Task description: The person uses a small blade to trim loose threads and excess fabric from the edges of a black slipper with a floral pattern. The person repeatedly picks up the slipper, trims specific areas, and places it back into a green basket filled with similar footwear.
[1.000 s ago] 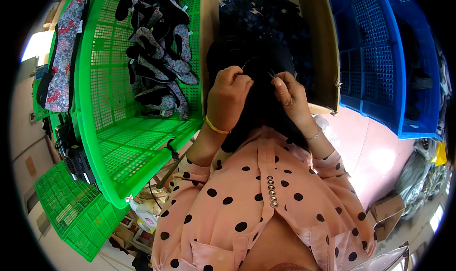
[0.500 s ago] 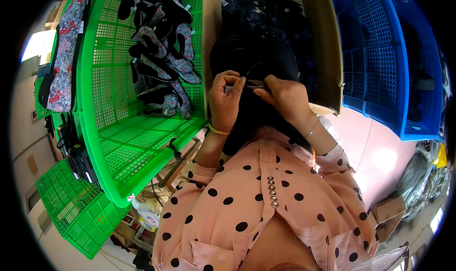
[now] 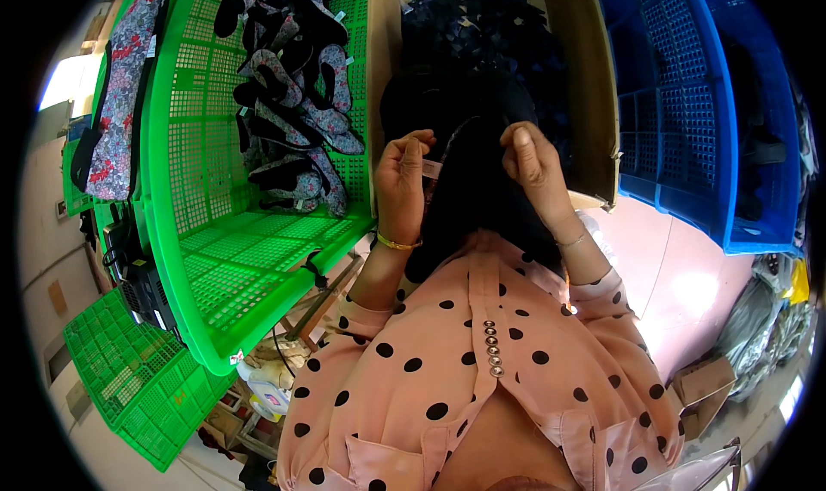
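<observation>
My left hand (image 3: pixel 402 185) is raised over my dark-clad lap, fingers curled into a pinch. Beside its fingers a small pale tag (image 3: pixel 430 169) sticks out, apparently gripped by them. My right hand (image 3: pixel 535 168) is a short way off to the right, thumb and fingertips pressed together; whatever it pinches is too small to make out. Between the hands lies black cloth (image 3: pixel 469 177), with a thin pale line near its top; I cannot tell cloth from lap there.
At left, a green plastic crate (image 3: pixel 228 276) holds several floral-and-black slipper-shaped fabric pieces (image 3: pixel 331 125) with white tags. A longer floral piece (image 3: pixel 129 86) lies over its outer rim. Ahead, a cardboard box (image 3: pixel 594 86) contains dark scraps (image 3: pixel 482 26). Blue crates (image 3: pixel 727 138) stand at right.
My hands have drawn apart: the right has moved right and up, the left slightly left. The pale tag now shows more beside the left fingers.
</observation>
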`<act>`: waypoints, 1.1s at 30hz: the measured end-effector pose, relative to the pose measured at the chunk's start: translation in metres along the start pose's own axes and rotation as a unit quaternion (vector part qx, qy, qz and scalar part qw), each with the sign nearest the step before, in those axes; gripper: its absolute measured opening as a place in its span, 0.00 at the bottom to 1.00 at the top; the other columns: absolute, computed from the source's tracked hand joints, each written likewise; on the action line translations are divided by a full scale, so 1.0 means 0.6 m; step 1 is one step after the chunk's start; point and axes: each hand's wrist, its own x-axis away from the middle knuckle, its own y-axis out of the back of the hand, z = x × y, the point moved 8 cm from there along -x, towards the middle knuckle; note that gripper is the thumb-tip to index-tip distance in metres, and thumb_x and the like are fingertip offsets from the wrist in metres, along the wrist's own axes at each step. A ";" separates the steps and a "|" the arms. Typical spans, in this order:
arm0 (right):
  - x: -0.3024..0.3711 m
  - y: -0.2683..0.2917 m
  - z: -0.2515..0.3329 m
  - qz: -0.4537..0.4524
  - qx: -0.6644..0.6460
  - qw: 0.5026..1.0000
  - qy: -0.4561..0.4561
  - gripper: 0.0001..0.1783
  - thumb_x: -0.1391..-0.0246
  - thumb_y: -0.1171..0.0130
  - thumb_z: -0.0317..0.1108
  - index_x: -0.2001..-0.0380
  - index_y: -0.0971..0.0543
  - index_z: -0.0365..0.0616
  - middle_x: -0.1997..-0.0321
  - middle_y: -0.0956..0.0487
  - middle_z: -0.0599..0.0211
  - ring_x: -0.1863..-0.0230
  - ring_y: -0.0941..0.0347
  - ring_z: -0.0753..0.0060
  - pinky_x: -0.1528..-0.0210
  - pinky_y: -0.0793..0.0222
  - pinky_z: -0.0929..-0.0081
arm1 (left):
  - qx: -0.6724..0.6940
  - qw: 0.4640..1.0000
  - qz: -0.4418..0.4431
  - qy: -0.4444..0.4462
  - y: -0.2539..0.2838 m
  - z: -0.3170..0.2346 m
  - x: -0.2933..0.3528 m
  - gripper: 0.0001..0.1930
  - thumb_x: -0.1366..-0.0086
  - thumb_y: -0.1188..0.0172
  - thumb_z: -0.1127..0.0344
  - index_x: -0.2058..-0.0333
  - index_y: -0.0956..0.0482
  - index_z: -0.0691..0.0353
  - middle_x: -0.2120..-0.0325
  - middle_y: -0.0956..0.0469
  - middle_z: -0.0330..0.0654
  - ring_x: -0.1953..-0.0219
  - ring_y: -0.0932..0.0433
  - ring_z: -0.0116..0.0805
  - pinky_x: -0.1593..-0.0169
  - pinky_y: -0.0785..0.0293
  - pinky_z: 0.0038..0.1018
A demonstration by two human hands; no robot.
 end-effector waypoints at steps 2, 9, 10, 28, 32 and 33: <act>-0.002 0.008 -0.004 -0.013 -0.030 0.999 -0.037 0.29 0.33 0.56 0.56 0.62 0.28 0.34 0.83 0.29 0.70 0.79 0.32 0.79 0.73 0.38 0.82 | -0.127 0.990 0.034 -0.047 -0.027 -0.014 0.009 0.10 0.33 0.41 0.67 0.57 0.27 0.65 0.49 0.26 0.45 0.55 0.24 0.30 0.53 0.25 0.23; 0.013 0.046 -0.008 -0.026 0.059 0.997 -0.044 0.33 0.34 0.60 0.60 0.61 0.25 0.36 0.84 0.32 0.75 0.84 0.41 0.86 0.79 0.47 0.85 | -0.443 0.851 0.170 -0.227 -0.125 -0.097 0.058 0.22 0.50 0.33 0.69 0.55 0.25 0.59 0.62 0.26 0.44 0.62 0.25 0.42 0.59 0.28 0.33; 0.023 0.057 0.001 -0.006 0.027 0.996 -0.080 0.33 0.34 0.59 0.60 0.62 0.24 0.34 0.85 0.33 0.75 0.84 0.41 0.85 0.78 0.45 0.84 | -0.479 0.806 0.196 -0.288 -0.146 -0.125 0.080 0.22 0.52 0.33 0.71 0.55 0.24 0.57 0.62 0.26 0.42 0.62 0.25 0.40 0.58 0.29 0.33; 0.156 -0.006 -0.062 -0.096 -0.265 0.936 -0.209 0.17 0.44 0.43 0.18 0.52 0.31 0.42 0.73 0.25 0.78 0.73 0.35 0.93 0.73 0.40 0.91 | -0.210 0.954 0.128 -0.174 -0.059 -0.093 0.073 0.16 0.38 0.44 0.74 0.50 0.28 0.65 0.49 0.27 0.55 0.47 0.28 0.55 0.43 0.32 0.39; 0.167 -0.044 -0.102 -0.063 -0.185 0.976 -0.099 0.18 0.45 0.42 0.20 0.52 0.32 0.41 0.67 0.24 0.72 0.65 0.31 0.89 0.66 0.33 0.85 | -0.395 0.888 0.132 -0.194 -0.079 -0.060 0.041 0.35 0.40 0.40 0.68 0.36 0.45 0.67 0.45 0.31 0.62 0.48 0.26 0.56 0.47 0.27 0.37; 0.175 -0.046 -0.101 -0.045 -0.118 0.988 -0.090 0.18 0.45 0.41 0.20 0.52 0.32 0.41 0.67 0.24 0.71 0.65 0.30 0.88 0.65 0.32 0.84 | -0.418 0.887 0.122 -0.155 -0.080 -0.046 0.036 0.36 0.40 0.40 0.69 0.36 0.46 0.67 0.45 0.31 0.62 0.49 0.25 0.56 0.49 0.26 0.37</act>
